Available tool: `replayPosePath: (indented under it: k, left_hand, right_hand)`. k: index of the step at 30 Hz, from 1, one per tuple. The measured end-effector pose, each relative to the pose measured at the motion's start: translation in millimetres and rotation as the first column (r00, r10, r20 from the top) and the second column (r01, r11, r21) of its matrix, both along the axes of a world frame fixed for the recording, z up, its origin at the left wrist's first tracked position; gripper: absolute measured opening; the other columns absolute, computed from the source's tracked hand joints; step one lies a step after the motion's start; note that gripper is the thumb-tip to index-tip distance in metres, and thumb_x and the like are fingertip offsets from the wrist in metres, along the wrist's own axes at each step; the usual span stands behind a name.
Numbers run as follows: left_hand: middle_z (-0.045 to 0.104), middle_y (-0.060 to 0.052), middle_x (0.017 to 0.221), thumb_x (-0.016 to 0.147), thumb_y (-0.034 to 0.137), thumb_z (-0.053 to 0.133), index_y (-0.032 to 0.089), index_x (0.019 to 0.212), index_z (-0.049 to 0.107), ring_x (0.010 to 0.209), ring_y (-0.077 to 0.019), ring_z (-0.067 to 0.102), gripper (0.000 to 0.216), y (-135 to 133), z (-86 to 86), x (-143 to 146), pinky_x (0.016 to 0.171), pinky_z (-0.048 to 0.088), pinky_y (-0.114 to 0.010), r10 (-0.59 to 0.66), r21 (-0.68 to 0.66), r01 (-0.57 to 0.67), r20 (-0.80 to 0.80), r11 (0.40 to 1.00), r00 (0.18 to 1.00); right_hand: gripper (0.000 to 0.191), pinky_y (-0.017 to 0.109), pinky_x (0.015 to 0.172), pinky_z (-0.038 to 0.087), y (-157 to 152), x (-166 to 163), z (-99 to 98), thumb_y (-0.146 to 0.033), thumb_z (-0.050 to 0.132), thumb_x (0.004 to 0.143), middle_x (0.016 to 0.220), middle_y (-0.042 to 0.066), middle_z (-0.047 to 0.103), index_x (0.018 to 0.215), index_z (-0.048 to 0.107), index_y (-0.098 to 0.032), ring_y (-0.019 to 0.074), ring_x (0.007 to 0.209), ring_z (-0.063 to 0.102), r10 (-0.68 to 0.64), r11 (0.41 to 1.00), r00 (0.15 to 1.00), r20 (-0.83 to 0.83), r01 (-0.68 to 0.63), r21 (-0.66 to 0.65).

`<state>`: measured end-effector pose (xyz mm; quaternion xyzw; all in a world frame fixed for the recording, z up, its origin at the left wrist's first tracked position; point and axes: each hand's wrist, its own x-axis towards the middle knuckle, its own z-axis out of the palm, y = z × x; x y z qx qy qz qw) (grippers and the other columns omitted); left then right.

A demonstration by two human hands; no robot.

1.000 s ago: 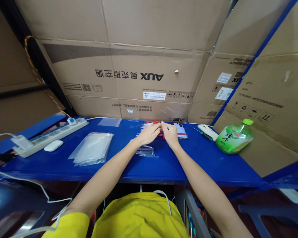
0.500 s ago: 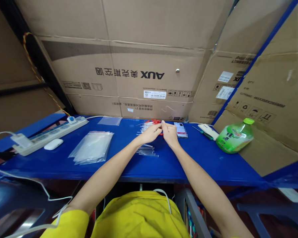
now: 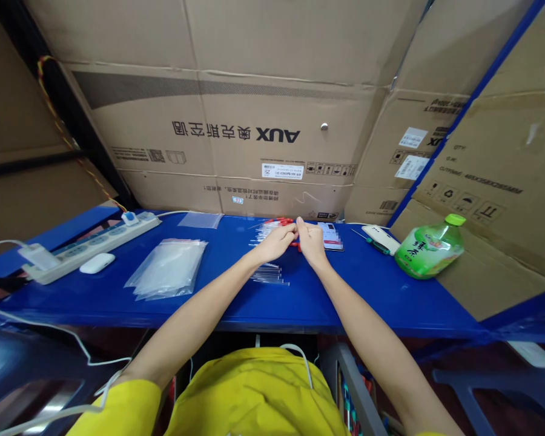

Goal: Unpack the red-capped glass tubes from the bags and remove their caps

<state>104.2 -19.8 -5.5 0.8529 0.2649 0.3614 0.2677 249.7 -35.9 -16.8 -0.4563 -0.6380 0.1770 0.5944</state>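
My left hand (image 3: 276, 242) and my right hand (image 3: 312, 243) meet over the middle of the blue table, with fingers curled and fingertips together. Both are closed, and whatever they may grip is hidden behind the fingers. Just beyond them lie red pieces (image 3: 283, 220), whose kind I cannot make out; more red shows between my hands. Partly under my left hand is a bunch of thin clear rods (image 3: 266, 232). Nearer to me, several more clear rods (image 3: 270, 275) lie side by side. A phone-like card with a lit face (image 3: 331, 237) lies beyond my right hand.
Clear zip bags (image 3: 170, 269) lie on the left, with a flat bag (image 3: 200, 220) behind. A power strip (image 3: 95, 245) and white earbud case (image 3: 97, 263) are farther left. A green bottle (image 3: 429, 249) and dark green-handled tool (image 3: 378, 244) lie right. Cardboard (image 3: 236, 103) walls the back.
My hands stay together in nearly the same place, with a slight shift of the fingers. The view has tilted a little; the things on the table have not moved.
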Motion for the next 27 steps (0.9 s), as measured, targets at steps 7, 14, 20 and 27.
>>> replayPosePath:
  k: [7,14,20,27]
  left_hand:
    - [0.069,-0.009,0.097,0.105,0.030,0.038,0.019,0.107,0.059,0.089,-0.0221,0.064,0.024,-6,1.5,-4,0.084,0.049,-0.034,0.168,0.250,-0.122,-0.172,0.960,0.971]
    - [0.070,-0.008,0.095,0.108,0.037,0.035,0.019,0.099,0.061,0.087,-0.0213,0.065,0.033,-2,3.7,-9,0.079,0.046,-0.030,0.207,0.298,-0.135,-0.225,0.945,0.952]
    - [0.069,-0.007,0.093,0.109,0.039,0.031,0.019,0.094,0.060,0.085,-0.0204,0.064,0.038,-7,11.3,-10,0.080,0.046,-0.030,0.141,0.281,-0.073,-0.231,0.957,0.963]
    - [0.071,-0.010,0.110,0.105,0.029,0.037,0.020,0.113,0.058,0.098,-0.0241,0.067,0.024,-19,10.9,-3,0.086,0.049,-0.035,0.282,0.316,-0.207,-0.214,0.926,0.935]
  right_hand:
    - [0.068,0.029,0.046,0.028,9,3,-2.9,-0.084,0.035,0.091,0.043,-0.004,0.032,0.054,0.030,-0.027,0.0122,0.045,0.031,-0.090,0.985,0.984,-0.155,0.065,-0.160]
    - [0.068,0.028,0.049,0.027,6,5,-1.7,-0.083,0.041,0.089,0.048,-0.005,0.029,0.055,0.028,-0.026,0.0113,0.049,0.027,-0.057,0.991,0.981,-0.188,0.033,-0.128]
    - [0.068,0.028,0.054,0.028,1,7,5.3,-0.079,0.044,0.091,0.053,-0.004,0.031,0.054,0.031,-0.024,0.0110,0.054,0.029,0.061,0.997,0.993,-0.106,-0.066,-0.047]
    - [0.066,0.028,0.057,0.033,-4,5,6.0,-0.073,0.041,0.096,0.054,-0.001,0.046,0.054,0.042,-0.021,0.0128,0.055,0.040,0.015,1.000,1.000,-0.017,-0.015,-0.002]
